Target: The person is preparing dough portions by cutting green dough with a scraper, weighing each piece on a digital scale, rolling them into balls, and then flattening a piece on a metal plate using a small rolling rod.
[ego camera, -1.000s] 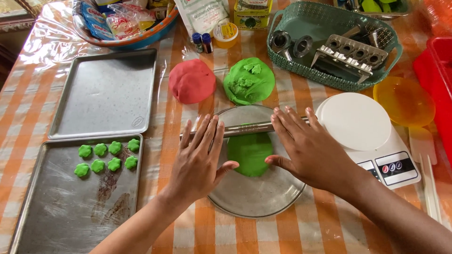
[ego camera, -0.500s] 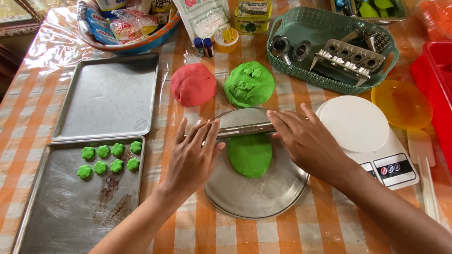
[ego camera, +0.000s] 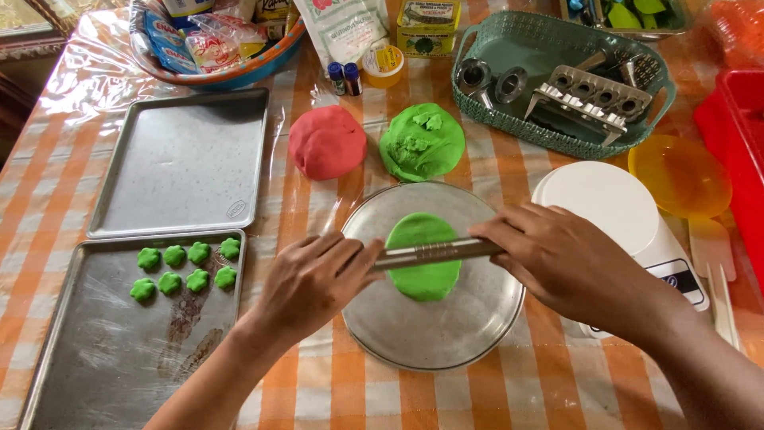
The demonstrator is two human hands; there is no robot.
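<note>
A flattened oval of green dough [ego camera: 423, 256] lies on a round metal plate [ego camera: 434, 330]. Across the dough rests a thin metal rolling pin [ego camera: 434, 252]. My left hand [ego camera: 314, 279] presses flat on the pin's left end. My right hand [ego camera: 557, 259] presses palm-down on its right end. Both hands have their fingers spread over the pin, not wrapped around it. The pin crosses the dough near its middle.
A red dough ball [ego camera: 326, 142] and a green dough lump [ego camera: 422, 142] sit behind the plate. Left: an empty baking tray [ego camera: 183, 163] and a tray [ego camera: 119, 350] with several green flower-shaped pieces [ego camera: 187, 267]. Right: a white kitchen scale [ego camera: 613, 211], green basket [ego camera: 557, 72], yellow lid [ego camera: 680, 175].
Both hands have drawn the rolling pin toward me, from the dough's far edge to its middle. The dough looks longer and flatter.
</note>
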